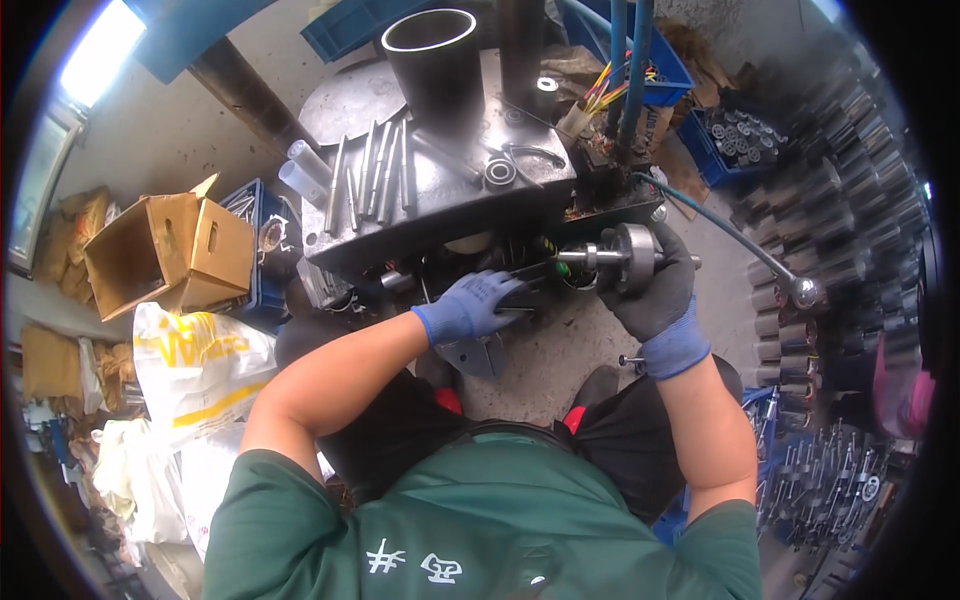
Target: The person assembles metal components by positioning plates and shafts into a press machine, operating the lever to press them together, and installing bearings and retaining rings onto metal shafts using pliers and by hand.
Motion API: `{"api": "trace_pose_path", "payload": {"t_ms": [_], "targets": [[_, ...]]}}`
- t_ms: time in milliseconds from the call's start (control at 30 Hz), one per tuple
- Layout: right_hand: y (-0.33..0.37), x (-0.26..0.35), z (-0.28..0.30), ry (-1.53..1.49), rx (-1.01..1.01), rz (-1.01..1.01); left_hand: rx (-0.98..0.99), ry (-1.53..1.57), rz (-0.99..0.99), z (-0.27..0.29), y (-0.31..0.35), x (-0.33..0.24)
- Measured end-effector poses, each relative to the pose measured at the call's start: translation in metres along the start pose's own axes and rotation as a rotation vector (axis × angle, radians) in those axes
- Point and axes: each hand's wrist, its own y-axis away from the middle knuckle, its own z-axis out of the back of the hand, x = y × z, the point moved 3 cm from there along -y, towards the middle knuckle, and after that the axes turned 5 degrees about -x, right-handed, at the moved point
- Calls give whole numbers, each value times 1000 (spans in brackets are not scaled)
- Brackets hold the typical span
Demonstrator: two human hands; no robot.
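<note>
My right hand, in a blue glove with a dark coated palm, is closed around a metal rotor. Its thick round body sits on a stepped shaft that points left toward the press bench. My left hand, in a blue glove, is at the bench's front edge, with its fingers curled at dark parts; what they grip is hard to make out. On the metal bench lie several loose steel shafts, a ring-shaped part and a large upright metal tube.
A lever with a ball knob reaches out at the right. Stacked cylindrical metal parts line the right side. Blue crates hold small round parts. An open cardboard box and a white sack stand to the left.
</note>
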Motion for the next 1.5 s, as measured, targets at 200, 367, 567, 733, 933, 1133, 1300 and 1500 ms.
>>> {"api": "trace_pose_path", "payload": {"t_ms": [200,367,567,733,933,1133,1300,1500], "targets": [[15,9,-1,-14,49,20,149,-58,724,-114,81,141],[12,13,6,98,103,94,107,187,906,-148,97,188],[15,14,0,25,-45,30,195,341,1130,-131,105,155],[-4,18,25,344,99,332,-206,21,848,-123,91,141],[20,16,11,7,-64,62,109,72,850,-135,39,112],[22,21,22,-28,-64,70,78,75,720,-172,7,23],[17,15,26,-65,-46,34,230,66,644,-211,3,4],[1,7,43,-40,-84,6,405,-107,425,-212,3,2]]}}
